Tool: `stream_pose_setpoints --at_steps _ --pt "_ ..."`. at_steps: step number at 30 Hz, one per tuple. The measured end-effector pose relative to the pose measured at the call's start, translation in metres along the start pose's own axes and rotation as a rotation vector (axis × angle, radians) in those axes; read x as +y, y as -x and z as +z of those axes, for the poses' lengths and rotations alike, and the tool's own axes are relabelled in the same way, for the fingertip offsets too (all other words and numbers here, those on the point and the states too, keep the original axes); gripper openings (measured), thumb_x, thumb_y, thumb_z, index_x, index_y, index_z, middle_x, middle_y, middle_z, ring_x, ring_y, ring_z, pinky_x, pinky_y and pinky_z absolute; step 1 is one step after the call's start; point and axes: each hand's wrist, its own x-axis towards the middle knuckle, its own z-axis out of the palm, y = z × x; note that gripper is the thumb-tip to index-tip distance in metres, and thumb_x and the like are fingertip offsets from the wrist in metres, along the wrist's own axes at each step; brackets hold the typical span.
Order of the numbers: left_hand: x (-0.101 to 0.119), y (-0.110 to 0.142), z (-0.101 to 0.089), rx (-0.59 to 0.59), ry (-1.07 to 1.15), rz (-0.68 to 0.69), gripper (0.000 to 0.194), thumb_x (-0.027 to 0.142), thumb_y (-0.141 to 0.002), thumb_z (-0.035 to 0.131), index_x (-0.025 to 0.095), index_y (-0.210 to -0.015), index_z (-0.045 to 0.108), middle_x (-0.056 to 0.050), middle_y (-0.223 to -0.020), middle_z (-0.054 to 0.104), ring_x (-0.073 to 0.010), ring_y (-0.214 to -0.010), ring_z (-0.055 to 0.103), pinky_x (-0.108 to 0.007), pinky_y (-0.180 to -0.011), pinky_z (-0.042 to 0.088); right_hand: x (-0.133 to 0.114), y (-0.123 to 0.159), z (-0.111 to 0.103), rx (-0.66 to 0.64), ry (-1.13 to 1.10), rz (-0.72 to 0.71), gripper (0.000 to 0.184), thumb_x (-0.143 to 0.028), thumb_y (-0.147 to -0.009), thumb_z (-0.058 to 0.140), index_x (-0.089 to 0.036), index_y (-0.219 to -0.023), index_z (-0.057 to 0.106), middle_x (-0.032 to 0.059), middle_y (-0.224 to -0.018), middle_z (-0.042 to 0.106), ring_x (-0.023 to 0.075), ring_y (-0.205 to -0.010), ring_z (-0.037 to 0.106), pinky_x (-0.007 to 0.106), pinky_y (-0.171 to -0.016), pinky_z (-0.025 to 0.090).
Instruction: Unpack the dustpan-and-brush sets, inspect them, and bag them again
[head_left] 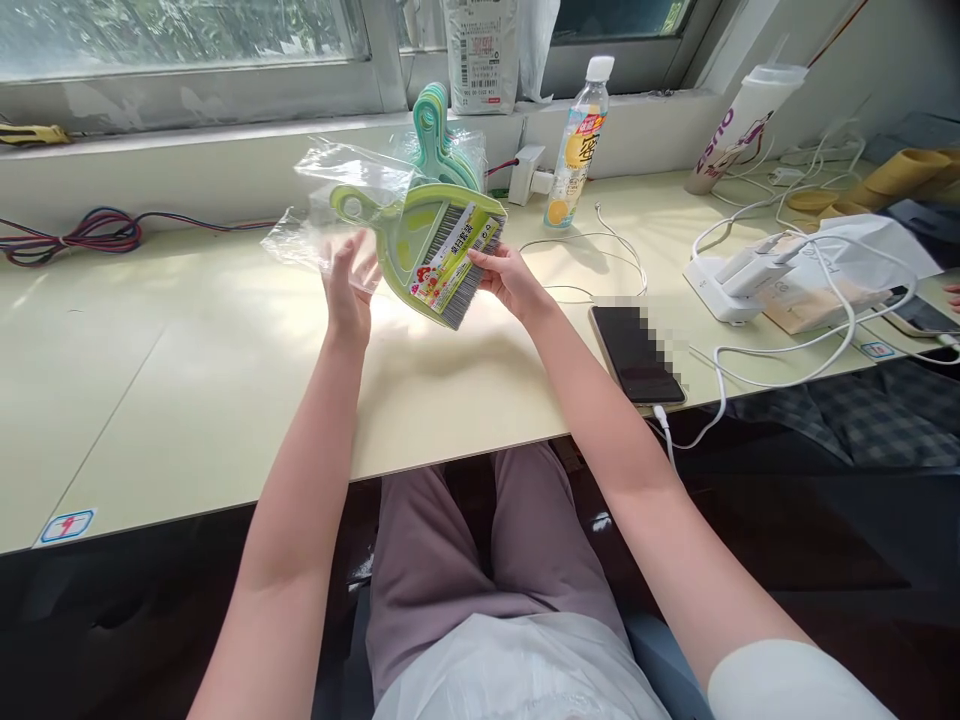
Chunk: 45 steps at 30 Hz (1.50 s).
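Note:
My right hand (504,277) grips a small green dustpan-and-brush set (420,245) by its bristle end, holding it above the pale desk (187,380). The set carries a colourful label. My left hand (349,285) is closed on a clear plastic bag (330,205) that hangs around the set's handle end. Behind them, against the wall, stands a stack of more green and teal dustpan sets (442,135) in plastic.
A drink bottle (577,145) and a wall socket (529,172) stand at the back. A phone (636,352) lies to the right, cabled. Farther right are a white charger (731,280), cables, a white bag and a tall cup (739,125). Coloured wires (82,235) run along the left.

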Motion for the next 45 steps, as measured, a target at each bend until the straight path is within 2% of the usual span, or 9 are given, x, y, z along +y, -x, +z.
stream_pose_setpoints --at_steps 6,12,16,21,27,34,36,40,45 --pt "-0.003 0.021 0.03 -0.098 0.102 -0.116 0.046 0.041 -0.08 0.066 0.027 -0.122 0.056 -0.004 -0.118 0.067 -0.0254 -0.115 0.061 -0.033 -0.09 0.052 0.006 -0.003 0.005 0.077 -0.014 -0.005 0.035 -0.038 -0.073 0.079 -0.016 -0.095 0.063 0.0072 -0.09 0.074 0.0239 -0.098 0.069 0.041 -0.09 0.058" --pt "-0.005 0.02 0.026 -0.085 0.177 -0.239 0.037 0.041 -0.086 0.056 0.018 -0.115 0.061 -0.007 -0.096 0.073 -0.025 -0.097 0.068 -0.032 -0.079 0.056 0.012 -0.003 0.011 0.06 -0.051 0.016 0.029 -0.031 -0.072 0.08 -0.015 -0.089 0.063 0.0082 -0.093 0.074 0.0227 -0.093 0.07 0.041 -0.09 0.058" --pt "-0.006 0.023 0.028 -0.049 0.164 -0.291 0.035 0.042 -0.088 0.053 0.019 -0.114 0.061 -0.006 -0.099 0.073 -0.0238 -0.098 0.069 -0.033 -0.08 0.057 0.018 -0.005 0.019 0.087 -0.087 -0.002 0.031 -0.029 -0.07 0.081 -0.016 -0.091 0.061 0.0062 -0.093 0.074 0.0215 -0.089 0.071 0.041 -0.087 0.059" --pt "-0.006 0.032 0.04 -0.114 0.116 -0.347 0.036 0.044 -0.087 0.056 0.017 -0.108 0.064 -0.009 -0.109 0.072 -0.0259 -0.107 0.065 -0.035 -0.087 0.056 0.021 -0.005 0.024 0.197 -0.122 -0.007 0.031 -0.028 -0.069 0.082 -0.019 -0.088 0.059 0.0038 -0.088 0.074 0.022 -0.087 0.071 0.042 -0.082 0.061" --pt "-0.003 0.031 0.035 -0.005 0.1 -0.308 0.028 0.038 -0.083 0.062 0.022 -0.106 0.064 -0.005 -0.105 0.072 -0.0257 -0.109 0.064 -0.034 -0.085 0.056 0.016 -0.002 0.025 0.117 -0.097 0.068 0.033 -0.018 -0.062 0.085 -0.018 -0.084 0.06 0.005 -0.082 0.074 0.0243 -0.086 0.071 0.044 -0.08 0.061" --pt "-0.001 0.046 0.053 -0.221 0.149 -0.38 0.042 0.038 -0.081 0.066 0.021 -0.119 0.06 -0.008 -0.127 0.064 -0.0267 -0.118 0.059 -0.037 -0.085 0.056 0.014 0.002 0.03 0.269 -0.18 -0.073 0.03 -0.02 -0.068 0.08 -0.019 -0.088 0.058 0.0041 -0.092 0.073 0.0213 -0.09 0.07 0.041 -0.084 0.06" --pt "-0.001 0.048 0.057 -0.224 0.151 -0.359 0.044 0.04 -0.081 0.066 0.023 -0.12 0.059 -0.008 -0.132 0.061 -0.0272 -0.121 0.057 -0.039 -0.086 0.056 0.015 0.003 0.032 0.291 -0.21 -0.076 0.028 -0.018 -0.069 0.078 -0.019 -0.088 0.057 0.0037 -0.093 0.073 0.0202 -0.089 0.07 0.04 -0.084 0.06" --pt "-0.002 0.046 0.054 -0.136 0.075 -0.285 0.046 0.036 -0.073 0.073 0.019 -0.114 0.061 -0.01 -0.12 0.067 -0.0275 -0.11 0.063 -0.036 -0.081 0.058 0.019 0.002 0.035 0.272 -0.228 -0.055 0.026 -0.016 -0.071 0.075 -0.019 -0.089 0.057 0.0026 -0.089 0.072 0.0189 -0.085 0.07 0.038 -0.083 0.06" --pt "-0.004 0.042 0.051 -0.179 -0.024 -0.323 0.046 0.027 -0.07 0.075 0.018 -0.112 0.06 -0.008 -0.106 0.07 -0.0233 -0.084 0.07 -0.037 -0.073 0.06 0.017 -0.001 0.027 0.268 -0.193 0.012 0.021 -0.014 -0.073 0.074 -0.018 -0.088 0.06 0.0024 -0.085 0.073 0.0162 -0.075 0.07 0.034 -0.078 0.061"
